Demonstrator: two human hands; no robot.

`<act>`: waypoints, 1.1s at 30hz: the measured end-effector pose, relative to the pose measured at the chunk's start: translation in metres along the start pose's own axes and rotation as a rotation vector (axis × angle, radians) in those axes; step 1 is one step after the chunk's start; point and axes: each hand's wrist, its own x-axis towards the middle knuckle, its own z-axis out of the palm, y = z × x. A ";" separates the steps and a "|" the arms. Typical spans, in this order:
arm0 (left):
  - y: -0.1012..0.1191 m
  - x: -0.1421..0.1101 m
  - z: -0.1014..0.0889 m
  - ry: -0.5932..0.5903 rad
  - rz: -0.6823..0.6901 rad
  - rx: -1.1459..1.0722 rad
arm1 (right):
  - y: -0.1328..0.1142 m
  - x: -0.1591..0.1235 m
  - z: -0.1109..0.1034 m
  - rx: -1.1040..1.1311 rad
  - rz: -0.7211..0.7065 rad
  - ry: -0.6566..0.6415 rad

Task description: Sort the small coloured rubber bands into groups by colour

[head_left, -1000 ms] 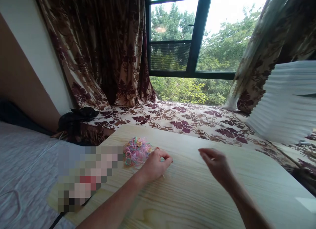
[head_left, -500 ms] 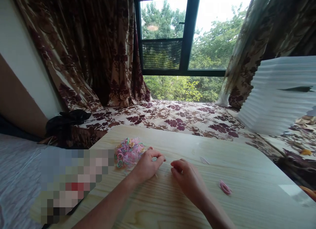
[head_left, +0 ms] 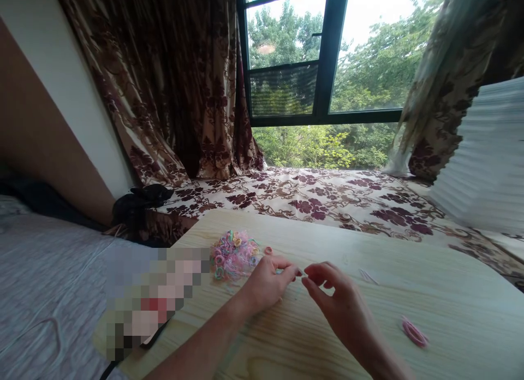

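Left hand point(head_left: 266, 284): fingers pinched nearly closed, looks like they've got a small pale piece point(head_left: 301, 272). Right hand point(head_left: 341, 301): thumb and index slightly parted at the same piece; can't tell if they grip it. Tangled pile of coloured bands point(head_left: 233, 254) is on the desk point(head_left: 295, 342), beside my left hand. Apart from it, right side: pink loop bundle point(head_left: 415, 332), thin pale strands point(head_left: 368, 277). Most bands remain in the pile, so sorted share looks small. No readable labels or brands; left patch is pixelated.

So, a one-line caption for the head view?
Two hands meet beside a pile of colorful bands.
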 end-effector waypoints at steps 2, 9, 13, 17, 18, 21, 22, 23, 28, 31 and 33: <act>0.000 0.000 0.000 -0.003 -0.005 0.003 | -0.002 0.000 -0.001 -0.002 -0.013 -0.015; 0.001 0.000 0.000 0.014 -0.008 0.023 | -0.002 0.000 -0.005 0.006 -0.033 -0.023; 0.001 0.000 0.000 0.017 0.004 0.033 | -0.006 -0.001 -0.003 -0.028 -0.045 -0.024; -0.001 0.000 0.000 -0.006 0.068 0.039 | -0.007 0.002 -0.007 -0.046 -0.015 -0.063; -0.002 0.001 0.000 0.004 0.077 0.051 | -0.004 0.004 -0.011 -0.068 0.009 -0.071; -0.004 0.002 0.000 0.080 0.098 0.102 | 0.013 0.009 -0.030 -0.224 0.149 -0.078; -0.005 0.002 -0.001 0.106 0.098 0.119 | 0.020 0.011 -0.038 -0.296 0.213 -0.082; -0.006 0.003 -0.001 0.124 0.096 0.135 | 0.027 0.012 -0.045 -0.363 0.265 -0.073; -0.011 0.005 0.000 0.154 0.112 0.192 | 0.044 0.014 -0.067 -0.571 0.447 -0.188; -0.014 0.006 0.001 0.183 0.138 0.211 | 0.043 0.013 -0.067 -0.608 0.477 -0.244; -0.015 0.007 0.001 0.186 0.152 0.226 | 0.041 0.012 -0.066 -0.622 0.477 -0.261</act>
